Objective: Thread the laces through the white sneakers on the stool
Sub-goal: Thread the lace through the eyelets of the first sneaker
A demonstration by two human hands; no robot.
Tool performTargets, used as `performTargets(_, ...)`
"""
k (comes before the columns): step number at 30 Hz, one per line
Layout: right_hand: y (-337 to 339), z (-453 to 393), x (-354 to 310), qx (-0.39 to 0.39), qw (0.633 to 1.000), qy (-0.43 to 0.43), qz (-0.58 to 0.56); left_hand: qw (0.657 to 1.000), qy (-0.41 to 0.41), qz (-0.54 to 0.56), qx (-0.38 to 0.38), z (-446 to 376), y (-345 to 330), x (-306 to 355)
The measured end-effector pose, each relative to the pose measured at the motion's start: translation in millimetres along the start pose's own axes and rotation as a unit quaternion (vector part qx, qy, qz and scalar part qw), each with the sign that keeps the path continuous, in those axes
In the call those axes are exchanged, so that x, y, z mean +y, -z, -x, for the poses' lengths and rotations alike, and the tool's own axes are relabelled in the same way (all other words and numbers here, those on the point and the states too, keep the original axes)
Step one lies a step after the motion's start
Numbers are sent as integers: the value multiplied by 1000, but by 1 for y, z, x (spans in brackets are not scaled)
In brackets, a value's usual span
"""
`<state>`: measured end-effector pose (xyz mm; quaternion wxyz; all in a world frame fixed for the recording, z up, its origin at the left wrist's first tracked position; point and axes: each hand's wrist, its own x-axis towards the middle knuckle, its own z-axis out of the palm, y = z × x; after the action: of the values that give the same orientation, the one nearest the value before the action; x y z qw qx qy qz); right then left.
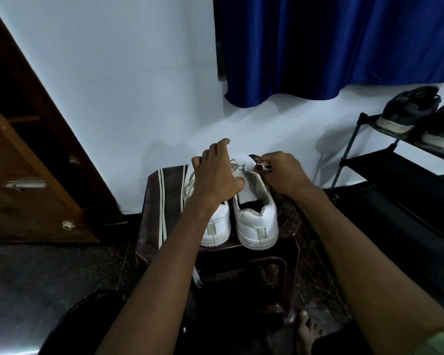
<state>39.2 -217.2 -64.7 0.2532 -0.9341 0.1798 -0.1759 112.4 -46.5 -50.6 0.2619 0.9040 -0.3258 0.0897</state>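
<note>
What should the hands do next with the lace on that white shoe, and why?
Probably pull the lace snug through the eyelet. The right hand pinches a small loop of it beside the right sneaker, while the left hand rests over the tongue area, steadying it. The crossings near the toe look loose, so tightening likely comes before the next hole.

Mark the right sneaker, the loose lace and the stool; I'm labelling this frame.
right sneaker [256, 224]: head view, heel.
loose lace [162, 201]: head view, strand on the seat.
stool [289, 224]: head view, bare seat.

Dark stool [151, 201]: two white sneakers [256, 221], loose lace [162, 201].
</note>
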Motion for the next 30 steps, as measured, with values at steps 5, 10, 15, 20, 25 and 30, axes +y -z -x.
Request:
performTargets(5, -4, -5, 4, 18, 998, 22, -60, 996, 41, -74, 42, 4, 2, -1)
performTargets(10, 1, -5, 0, 37, 808, -132, -573, 985, 127, -119, -8, 7, 5, -13)
performTargets(15, 13, -7, -2, 34, 658, -233, -715, 985, 123, -122, 9, 9, 4, -10)
performTargets(20, 6, 3, 2, -15, 956, -77, -283, 985, 126, -120, 6, 7, 3, -10)
performTargets(25, 3, 0, 3, 11, 997, -18, -75, 985, 125, -121, -1, 7, 3, -11)
performTargets(30, 2, -1, 12, -7, 1000, -10, -11, 985, 124, -120, 4, 7, 4, -11)
